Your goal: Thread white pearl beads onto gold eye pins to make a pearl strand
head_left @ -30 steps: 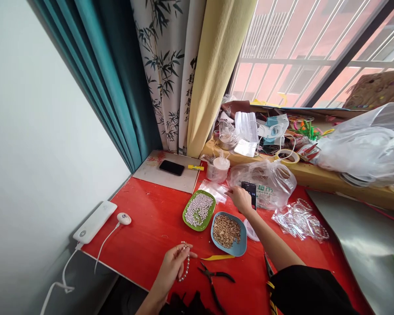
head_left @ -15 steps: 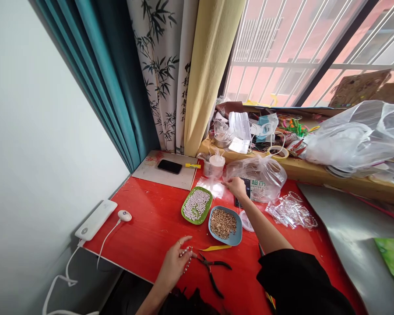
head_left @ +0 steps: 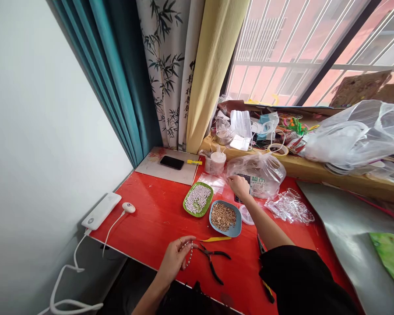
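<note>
My left hand (head_left: 174, 257), near the table's front edge, holds a small beaded bracelet (head_left: 189, 258) between thumb and fingers, its loop hanging down. Right beside it lie black-handled pliers (head_left: 211, 258) with their handles spread, and a thin yellow strip (head_left: 216, 239). My right hand (head_left: 239, 186) reaches to the back, over a dark phone (head_left: 238, 197) and next to small clear bags (head_left: 213, 182). Its fingers are drawn together, and what they hold, if anything, is hidden. Between the hands are a green tray (head_left: 188, 209) of pearly beads and a blue tray (head_left: 239, 227) of gold beads.
A clear shopping bag (head_left: 264, 170) and clear plastic packets (head_left: 290, 208) lie at the back right. Another phone (head_left: 172, 162) rests on a grey board (head_left: 187, 177). A white power strip (head_left: 101, 211) is on the left edge. A second tool (head_left: 265, 288) lies by my right sleeve.
The fingers of my right hand, stretched toward the clear bags before, are now drawn closer together. My left hand still has the bracelet, whose loop now hangs more openly. The view has shifted slightly.
</note>
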